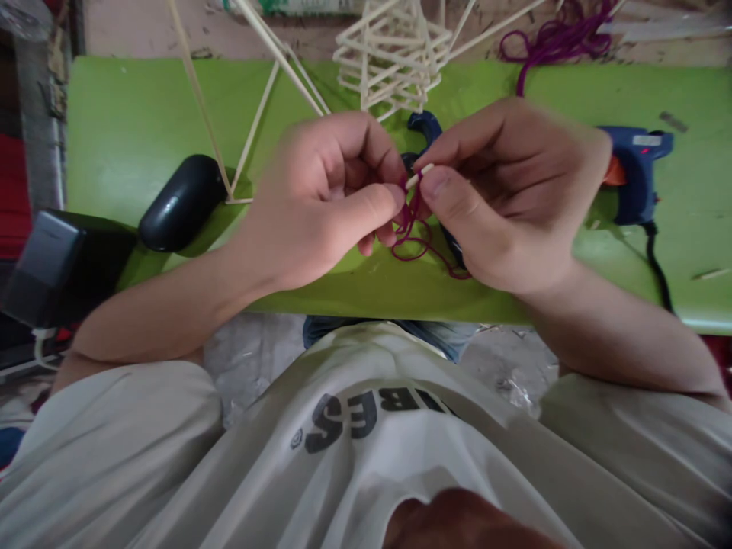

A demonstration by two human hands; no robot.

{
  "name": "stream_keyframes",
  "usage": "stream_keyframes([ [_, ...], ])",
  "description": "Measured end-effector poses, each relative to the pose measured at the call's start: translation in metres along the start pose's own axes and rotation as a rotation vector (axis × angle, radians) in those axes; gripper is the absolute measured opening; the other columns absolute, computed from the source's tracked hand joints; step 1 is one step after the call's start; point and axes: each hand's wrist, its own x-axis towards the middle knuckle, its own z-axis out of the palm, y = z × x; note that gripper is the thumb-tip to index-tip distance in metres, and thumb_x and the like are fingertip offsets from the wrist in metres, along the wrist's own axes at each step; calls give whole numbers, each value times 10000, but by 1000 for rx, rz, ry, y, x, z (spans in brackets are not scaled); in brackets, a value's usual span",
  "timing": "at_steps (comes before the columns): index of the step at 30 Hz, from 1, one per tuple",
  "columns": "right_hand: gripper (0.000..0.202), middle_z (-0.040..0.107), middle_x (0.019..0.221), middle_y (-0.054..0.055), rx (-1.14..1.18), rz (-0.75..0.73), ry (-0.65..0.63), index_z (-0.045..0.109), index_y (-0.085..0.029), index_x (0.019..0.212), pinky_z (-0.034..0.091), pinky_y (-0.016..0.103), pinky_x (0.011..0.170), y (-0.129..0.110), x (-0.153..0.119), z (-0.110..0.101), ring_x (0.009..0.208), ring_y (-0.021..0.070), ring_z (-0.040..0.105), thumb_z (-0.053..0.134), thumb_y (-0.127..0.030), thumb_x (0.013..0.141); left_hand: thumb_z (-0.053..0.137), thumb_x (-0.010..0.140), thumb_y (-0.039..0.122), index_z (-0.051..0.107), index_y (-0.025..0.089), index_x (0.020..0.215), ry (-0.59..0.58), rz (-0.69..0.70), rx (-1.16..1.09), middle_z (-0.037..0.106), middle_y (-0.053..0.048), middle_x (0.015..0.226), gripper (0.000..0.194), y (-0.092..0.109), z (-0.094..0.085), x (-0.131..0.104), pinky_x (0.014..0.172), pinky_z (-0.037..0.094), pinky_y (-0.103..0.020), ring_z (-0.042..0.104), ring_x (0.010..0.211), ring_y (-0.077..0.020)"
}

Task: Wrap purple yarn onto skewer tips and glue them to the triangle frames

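Note:
Between the fingertips of both hands is a short pale wooden stick (pixel 420 176) with purple yarn (pixel 410 217) wound about it. My left hand (pixel 337 191) is closed, its thumb and forefinger pinching the yarn by the stick's left end. With thumb and forefinger my right hand (pixel 497 198) pinches the stick's right end. Loose loops of the yarn hang below the fingers. Behind the hands, partly hidden by them, lie dark blue-handled scissors or pliers (pixel 426 126); I cannot tell which.
A tower of pale sticks (pixel 394 57) stands at the back, beside a stick frame (pixel 232 191). To the right lies a blue glue gun (pixel 637 171) with a black cord. A black oval case (pixel 183 202) and a black box (pixel 65 263) are left. More purple yarn (pixel 563 42) is heaped behind.

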Motion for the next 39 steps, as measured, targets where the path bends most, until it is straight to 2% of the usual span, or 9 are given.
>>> stream_keyframes([
  [5, 107, 766, 816, 39, 58, -86, 74, 762, -297, 913, 527, 407, 621, 1, 3, 3, 740, 226, 665, 768, -267, 1016, 960, 913, 354, 734, 206, 805, 0, 7, 71, 715, -6, 708, 291, 5, -2, -2, 539, 569, -273, 684, 615, -145],
  [10, 132, 800, 923, 39, 40, 23, 9, 791, -280, 971, 592, 364, 656, -1, 1, 1, 789, 197, 715, 742, -344, 1075, 928, 958, 376, 751, 171, 848, -34, 83, 100, 727, -10, 717, 293, -2, -8, 2, 528, 572, -242, 702, 599, -130],
  [15, 121, 781, 966, 2, 398, -8, 52, 835, -236, 1073, 617, 263, 695, 7, 3, 10, 831, 137, 729, 883, -283, 973, 899, 988, 327, 752, 134, 915, -134, 272, 51, 723, -8, 719, 253, -12, -14, 9, 487, 563, -199, 711, 586, -117],
  [17, 176, 799, 1037, 23, 624, 17, -55, 828, -209, 1175, 644, 277, 755, 14, 6, 15, 909, 157, 761, 827, -235, 1001, 885, 1003, 256, 761, 119, 937, -95, 274, 42, 727, -13, 737, 196, -13, -15, 9, 508, 576, -191, 713, 614, -104],
  [20, 189, 814, 1014, 62, 813, 142, -247, 815, -201, 1156, 657, 357, 821, 20, 9, 16, 912, 218, 778, 693, -322, 1079, 869, 1009, 181, 779, 108, 987, -77, 325, 2, 743, -13, 774, 118, -12, -17, 11, 501, 573, -168, 728, 647, -93],
  [26, 209, 833, 1086, 105, 690, 345, -354, 789, -177, 1157, 618, 346, 831, 14, 8, 7, 1008, 241, 773, 758, -359, 1059, 796, 1072, 190, 834, 97, 1130, -50, 395, 23, 797, -25, 841, 116, -6, -27, 18, 477, 525, -153, 730, 645, -76],
  [30, 275, 840, 1009, 80, 641, 375, -372, 811, -196, 1128, 638, 344, 871, 16, 10, 4, 984, 230, 787, 782, -455, 1041, 806, 1067, 287, 855, 81, 1096, 14, 437, 82, 784, -28, 834, 213, 0, -36, 25, 438, 457, -144, 704, 629, -65],
  [34, 209, 844, 948, 37, 657, 376, -373, 822, -210, 1087, 620, 348, 932, 19, 12, 5, 944, 181, 798, 759, -407, 1056, 798, 1069, 302, 826, 40, 1079, 58, 452, 52, 771, -23, 826, 265, 3, -43, 28, 426, 433, -148, 649, 583, -40],
  [39, 255, 793, 809, 39, 671, 352, -385, 811, -174, 977, 560, 302, 728, 18, 14, 7, 743, 155, 720, 727, -393, 1078, 816, 1059, 240, 802, 70, 1050, 147, 457, -56, 778, 1, 838, 170, 9, -45, 26, 463, 454, -155, 636, 614, -43],
])
